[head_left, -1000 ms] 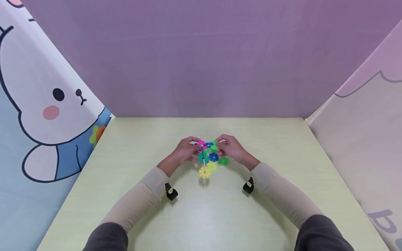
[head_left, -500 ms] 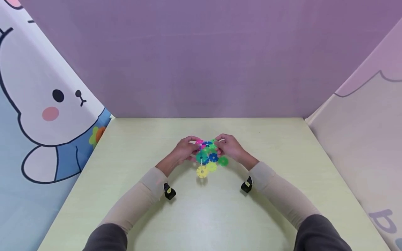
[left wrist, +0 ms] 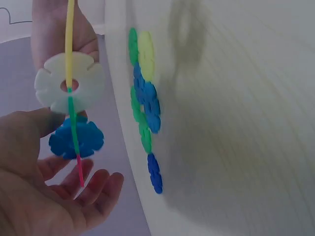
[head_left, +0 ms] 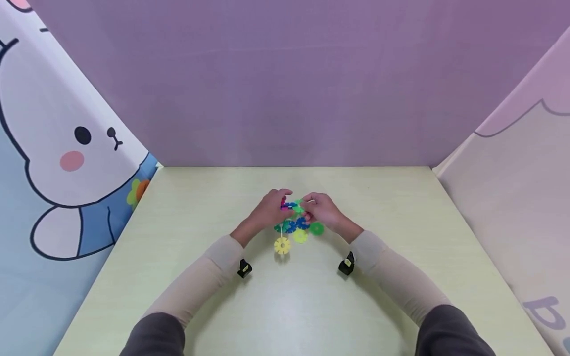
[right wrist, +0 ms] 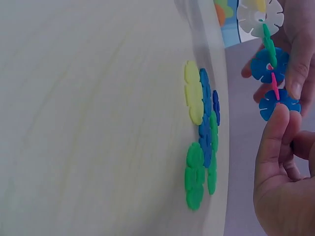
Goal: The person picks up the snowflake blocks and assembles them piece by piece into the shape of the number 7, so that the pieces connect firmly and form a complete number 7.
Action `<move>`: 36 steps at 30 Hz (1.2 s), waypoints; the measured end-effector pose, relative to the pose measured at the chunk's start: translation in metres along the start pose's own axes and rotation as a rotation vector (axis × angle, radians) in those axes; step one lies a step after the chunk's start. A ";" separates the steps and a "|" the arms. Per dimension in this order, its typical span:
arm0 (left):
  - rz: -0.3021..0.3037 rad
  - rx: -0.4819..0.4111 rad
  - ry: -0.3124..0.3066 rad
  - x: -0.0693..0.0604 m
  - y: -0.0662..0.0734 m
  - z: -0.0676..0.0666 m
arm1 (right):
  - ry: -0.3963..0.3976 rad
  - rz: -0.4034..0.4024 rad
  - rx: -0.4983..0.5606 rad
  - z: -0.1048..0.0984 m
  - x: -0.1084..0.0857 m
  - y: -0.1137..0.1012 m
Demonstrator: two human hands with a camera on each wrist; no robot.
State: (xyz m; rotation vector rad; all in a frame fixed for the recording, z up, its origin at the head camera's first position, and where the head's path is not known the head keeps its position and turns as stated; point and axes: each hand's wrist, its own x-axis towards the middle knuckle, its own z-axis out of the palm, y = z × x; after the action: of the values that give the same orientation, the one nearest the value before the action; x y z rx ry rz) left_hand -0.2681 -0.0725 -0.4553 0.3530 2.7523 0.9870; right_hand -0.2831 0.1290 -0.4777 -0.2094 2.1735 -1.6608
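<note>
Slotted plastic discs are linked into a chain, with a yellow disc [head_left: 282, 245] hanging at its near end. White [left wrist: 88, 86] and blue [left wrist: 87, 138] discs face the left wrist camera. My left hand [head_left: 268, 210] [left wrist: 44, 191] arches around the chain, thumb and index finger apart, the other fingers loosely bent. Another blue disc [right wrist: 270, 105] lies at the fingertips of my right hand [head_left: 328, 212] [right wrist: 283, 172], which pinches the chain's far end beside a green disc [head_left: 298, 205]. The exact contact point is partly hidden.
Below the hands, loose discs lie on the pale table [head_left: 285, 306]: yellow-green [head_left: 300, 236] [right wrist: 193, 93], green [head_left: 316, 228] [right wrist: 194, 177], and several blue and green ones. A purple panel [head_left: 285, 99] rises behind the table, with printed fabric at both sides.
My left hand has loosened its pinch on the pink disc and turned over the chain, its thumb and index finger spreading. The hanging yellow disc has shifted slightly left, and my right hand slightly left too.
</note>
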 end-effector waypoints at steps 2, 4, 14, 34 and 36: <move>0.013 0.047 -0.014 0.000 0.003 0.002 | -0.005 0.001 0.006 0.001 0.000 0.001; 0.026 0.097 -0.023 0.001 0.004 0.003 | -0.007 0.002 0.018 0.001 0.000 0.002; 0.141 0.211 0.008 0.000 0.008 0.006 | -0.012 -0.008 0.047 0.001 -0.002 0.001; 0.165 0.258 0.006 0.001 0.009 0.001 | -0.036 0.008 -0.026 -0.004 -0.004 -0.003; 0.154 0.254 0.004 0.001 0.009 0.001 | -0.036 0.004 -0.050 -0.006 -0.005 -0.003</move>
State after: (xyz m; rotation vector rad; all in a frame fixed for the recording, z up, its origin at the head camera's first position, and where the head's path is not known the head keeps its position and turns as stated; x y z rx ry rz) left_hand -0.2675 -0.0648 -0.4500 0.6112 2.8945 0.6680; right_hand -0.2815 0.1351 -0.4724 -0.2470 2.1890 -1.5903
